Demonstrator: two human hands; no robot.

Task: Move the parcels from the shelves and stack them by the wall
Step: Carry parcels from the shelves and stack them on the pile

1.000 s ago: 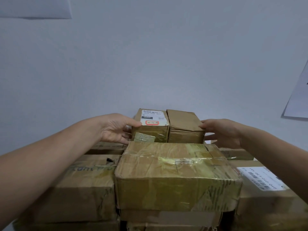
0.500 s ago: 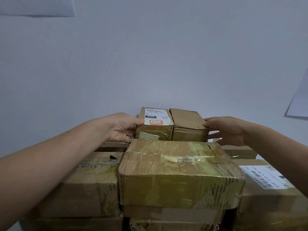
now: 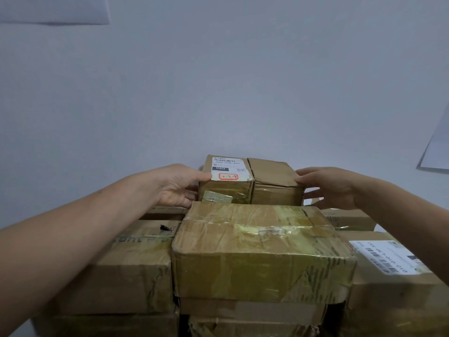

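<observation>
Two small brown parcels stand side by side against the wall on top of the stack: a labelled parcel with a red-framed mark, and a plain parcel to its right. My left hand grips the left end of the labelled one, thumb on its top by the label. My right hand holds the right end of the plain one, thumb on its top corner and fingers down its side. The pair is held between both hands.
A large tape-wrapped parcel lies in front of the pair. A brown parcel sits to its left and a parcel with a barcode label to its right, with more boxes underneath. Paper sheets hang on the grey wall.
Both hands stay on the ends of the small parcels. The pair has shifted only slightly towards the wall, and my left thumb now lies on the label's corner.
</observation>
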